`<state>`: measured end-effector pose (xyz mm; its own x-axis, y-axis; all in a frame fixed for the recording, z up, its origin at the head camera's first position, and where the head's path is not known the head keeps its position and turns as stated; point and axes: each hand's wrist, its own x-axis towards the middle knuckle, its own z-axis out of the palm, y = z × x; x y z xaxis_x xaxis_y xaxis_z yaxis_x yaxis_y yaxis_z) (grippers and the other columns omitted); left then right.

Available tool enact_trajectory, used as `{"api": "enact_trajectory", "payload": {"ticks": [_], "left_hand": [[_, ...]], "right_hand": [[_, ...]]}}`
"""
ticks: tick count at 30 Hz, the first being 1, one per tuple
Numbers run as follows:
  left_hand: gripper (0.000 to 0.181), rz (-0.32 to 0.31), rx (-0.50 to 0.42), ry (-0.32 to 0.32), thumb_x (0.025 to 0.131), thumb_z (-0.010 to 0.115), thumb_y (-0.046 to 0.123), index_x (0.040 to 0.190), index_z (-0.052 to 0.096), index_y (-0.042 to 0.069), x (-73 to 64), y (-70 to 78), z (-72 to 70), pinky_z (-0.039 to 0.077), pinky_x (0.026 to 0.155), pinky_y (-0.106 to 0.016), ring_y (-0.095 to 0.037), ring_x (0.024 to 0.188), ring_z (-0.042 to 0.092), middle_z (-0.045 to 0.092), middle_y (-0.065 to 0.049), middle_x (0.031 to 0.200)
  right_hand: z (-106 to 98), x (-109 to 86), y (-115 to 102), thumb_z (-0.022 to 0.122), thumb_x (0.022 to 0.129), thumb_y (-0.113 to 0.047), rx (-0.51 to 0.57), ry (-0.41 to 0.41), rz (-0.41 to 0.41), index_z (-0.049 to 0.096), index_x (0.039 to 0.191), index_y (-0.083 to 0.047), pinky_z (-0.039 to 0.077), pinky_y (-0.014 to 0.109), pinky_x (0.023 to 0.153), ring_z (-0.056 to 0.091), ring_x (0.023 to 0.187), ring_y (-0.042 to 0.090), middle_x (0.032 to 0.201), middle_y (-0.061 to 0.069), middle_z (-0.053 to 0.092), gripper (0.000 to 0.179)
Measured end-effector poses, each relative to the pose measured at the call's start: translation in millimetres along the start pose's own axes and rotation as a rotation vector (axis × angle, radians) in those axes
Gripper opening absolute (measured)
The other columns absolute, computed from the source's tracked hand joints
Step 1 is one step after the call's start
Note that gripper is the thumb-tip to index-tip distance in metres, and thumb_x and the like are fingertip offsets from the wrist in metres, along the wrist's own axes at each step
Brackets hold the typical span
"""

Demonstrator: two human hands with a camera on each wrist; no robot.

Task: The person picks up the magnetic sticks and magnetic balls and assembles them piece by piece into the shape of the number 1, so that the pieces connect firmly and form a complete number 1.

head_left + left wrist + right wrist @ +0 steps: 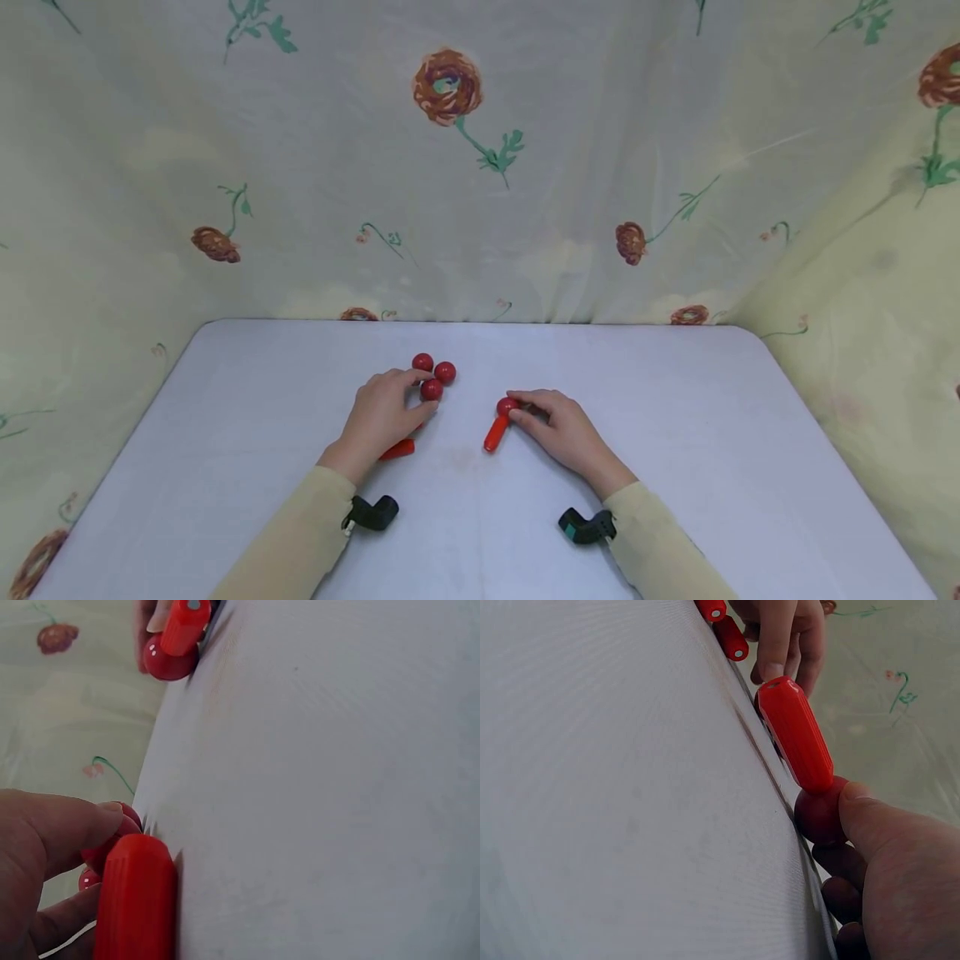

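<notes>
Red sticks and balls lie on a white table. The left hand has thumb and finger around one ball; the right hand pinches another. One stick touches the right hand's ball; others lie partly hidden by the left hand. Two balls sit just beyond its fingers.

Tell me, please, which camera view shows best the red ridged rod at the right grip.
The right wrist view: the red ridged rod appears large there, with its long side clear up to the red round ball. The head view shows it small; the left wrist view, foreshortened, its end towards the camera.
</notes>
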<state>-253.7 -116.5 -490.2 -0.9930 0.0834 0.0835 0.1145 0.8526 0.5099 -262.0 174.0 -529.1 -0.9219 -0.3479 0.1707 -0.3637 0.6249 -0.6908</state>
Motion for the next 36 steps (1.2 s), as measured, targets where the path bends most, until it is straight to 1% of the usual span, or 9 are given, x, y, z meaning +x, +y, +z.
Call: {"api": "enact_trajectory", "payload": {"ticks": [4,8,10,13,21,30,34,36], "left_hand": [[0.045,-0.021,-0.024,-0.001,0.084,0.079,0.034,0.124,0.065,0.019,1.9,-1.0,1.8,0.047,0.093,-0.046,-0.023,0.106,0.057,0.066,-0.002,0.117],[0.040,-0.048,-0.047,-0.010,0.085,0.079,0.034,0.119,0.064,0.019,2.7,-0.8,2.2,0.052,0.082,-0.037,-0.020,0.097,0.058,0.067,0.001,0.110],[0.038,-0.052,-0.050,-0.013,0.085,0.079,0.033,0.117,0.063,0.019,2.6,0.0,1.8,0.052,0.078,-0.034,-0.019,0.093,0.057,0.067,0.001,0.106],[0.037,-0.049,-0.052,-0.015,0.085,0.079,0.032,0.114,0.063,0.018,2.7,1.4,1.6,0.052,0.076,-0.033,-0.019,0.090,0.057,0.067,0.001,0.103],[0.039,-0.042,-0.037,-0.002,0.084,0.079,0.033,0.115,0.062,0.017,0.9,3.8,2.6,0.053,0.079,-0.034,-0.019,0.092,0.059,0.068,0.000,0.105],[0.034,-0.012,-0.076,0.044,0.085,0.078,0.034,0.111,0.063,0.019,-3.8,10.7,-2.3,0.053,0.086,-0.041,-0.022,0.106,0.061,0.068,0.002,0.109],[0.034,-0.027,-0.106,0.050,0.085,0.078,0.034,0.111,0.063,0.019,-8.3,13.2,-4.4,0.053,0.085,-0.040,-0.020,0.104,0.060,0.067,0.002,0.108],[0.034,-0.034,-0.118,0.048,0.085,0.078,0.034,0.110,0.062,0.018,-11.6,13.6,-4.5,0.053,0.083,-0.038,-0.019,0.100,0.060,0.067,0.003,0.106]], "right_hand": [[-0.2,0.7,-0.5,0.066,0.094,-0.043,-0.004,-0.002,0.002,0.066,0.130,-0.027,0.047,0.040,0.097,0.057,0.115,0.013,0.123,-0.009,0.064,0.040],[-0.5,1.2,-0.3,0.066,0.094,-0.043,-0.005,0.000,0.002,0.066,0.130,-0.027,0.047,0.040,0.097,0.057,0.115,0.013,0.124,-0.009,0.064,0.040],[-0.5,1.4,-0.1,0.066,0.094,-0.043,-0.005,-0.001,0.003,0.066,0.130,-0.027,0.047,0.040,0.097,0.057,0.115,0.013,0.124,-0.009,0.064,0.040],[-0.3,1.5,0.0,0.066,0.094,-0.044,-0.005,-0.001,0.005,0.066,0.130,-0.027,0.047,0.040,0.097,0.057,0.115,0.014,0.124,-0.008,0.064,0.040],[1.4,0.9,0.1,0.066,0.094,-0.044,-0.003,-0.001,0.009,0.066,0.130,-0.028,0.048,0.040,0.095,0.058,0.111,0.012,0.122,-0.009,0.065,0.039],[1.5,2.3,-0.4,0.066,0.094,-0.045,-0.010,0.006,0.003,0.066,0.130,-0.028,0.048,0.039,0.095,0.057,0.112,0.012,0.122,-0.009,0.064,0.040],[0.9,2.1,0.0,0.066,0.094,-0.044,-0.017,0.002,0.010,0.066,0.130,-0.027,0.048,0.040,0.095,0.057,0.113,0.013,0.122,-0.009,0.065,0.040],[0.4,1.5,0.1,0.066,0.093,-0.044,-0.016,-0.001,0.016,0.067,0.129,-0.027,0.048,0.040,0.095,0.057,0.113,0.013,0.122,-0.009,0.065,0.040]]}}
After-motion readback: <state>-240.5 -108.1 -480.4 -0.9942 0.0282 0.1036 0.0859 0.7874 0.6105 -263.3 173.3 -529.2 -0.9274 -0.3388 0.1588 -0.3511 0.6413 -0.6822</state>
